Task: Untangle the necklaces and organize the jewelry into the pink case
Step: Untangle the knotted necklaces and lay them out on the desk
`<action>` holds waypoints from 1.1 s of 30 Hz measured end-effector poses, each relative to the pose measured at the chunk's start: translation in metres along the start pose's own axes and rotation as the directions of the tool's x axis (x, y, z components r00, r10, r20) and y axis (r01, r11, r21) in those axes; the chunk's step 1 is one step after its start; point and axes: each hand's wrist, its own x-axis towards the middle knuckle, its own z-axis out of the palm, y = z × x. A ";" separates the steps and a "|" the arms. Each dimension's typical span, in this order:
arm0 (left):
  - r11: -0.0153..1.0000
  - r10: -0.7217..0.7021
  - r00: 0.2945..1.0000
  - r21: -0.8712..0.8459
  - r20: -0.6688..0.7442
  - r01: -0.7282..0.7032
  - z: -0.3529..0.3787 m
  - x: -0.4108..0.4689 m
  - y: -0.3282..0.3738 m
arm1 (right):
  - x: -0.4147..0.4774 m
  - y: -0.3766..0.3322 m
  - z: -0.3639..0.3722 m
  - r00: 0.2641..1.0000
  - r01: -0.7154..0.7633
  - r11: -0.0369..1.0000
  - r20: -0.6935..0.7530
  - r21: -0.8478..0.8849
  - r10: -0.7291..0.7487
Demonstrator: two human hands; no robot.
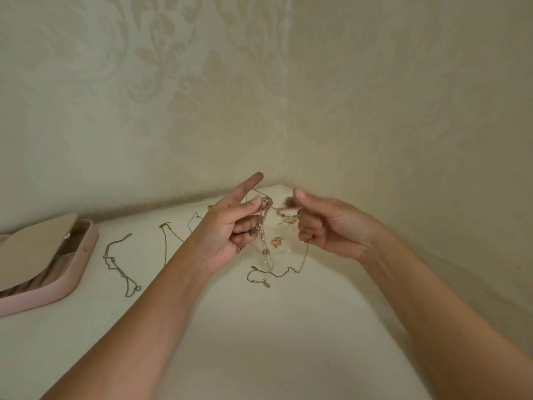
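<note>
Two bare hands are up over the cream-white tabletop (259, 327), working right in the corner of the pale damask-papered walls (173, 96). The left hand (230, 229) points its index finger up and away while thumb and middle finger pinch the tangle of thin rose-gold and gold necklace chains (264, 217), which is lifted off the surface between the two hands. The right hand (326, 223) sits just across, fingers curled in, thumb raised, gripping the far side of that same knot. Its fingertips are blurred, but a fine strand hangs from under them down to the table. Loose ends trail onto the tabletop below. Off to the left, the open pink rounded jewellery case (78, 272) rests on the table, its beige lid (31, 246) propped up. Between the case and the left forearm lie a silver-grey chain (121, 264) and a thin gold chain (165, 243), both flat and apart from each other.
</note>
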 end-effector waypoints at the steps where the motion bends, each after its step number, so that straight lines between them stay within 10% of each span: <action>1: 1.000 -0.001 1.000 0.017 0.015 0.000 0.000 0.000 0.000 | -0.001 0.001 0.002 1.000 0.000 0.990 -0.019 -0.142 -0.003; 5: 0.988 -0.022 0.996 0.155 0.082 0.009 -0.001 -0.001 -0.002 | -0.004 0.007 0.012 1.000 -0.009 0.909 -0.011 -0.416 0.005; 12: 0.983 -0.026 0.992 0.181 0.124 0.003 -0.001 -0.001 -0.001 | -0.002 0.005 0.011 0.996 -0.035 0.925 -0.092 -0.379 -0.001; 18: 0.996 -0.039 0.977 0.090 0.209 0.021 0.001 -0.003 0.001 | 0.011 0.017 -0.001 0.755 -0.054 0.681 -0.476 -0.730 -0.451; 27: 0.993 0.080 0.993 0.093 -0.082 -0.072 0.003 0.001 0.003 | 0.009 0.008 0.003 0.955 -0.026 0.993 -0.290 0.116 0.059; 33: 0.994 0.050 0.998 0.104 -0.033 -0.046 -0.004 -0.001 0.009 | -0.002 0.008 0.006 0.993 -0.082 0.802 -0.116 -0.592 0.016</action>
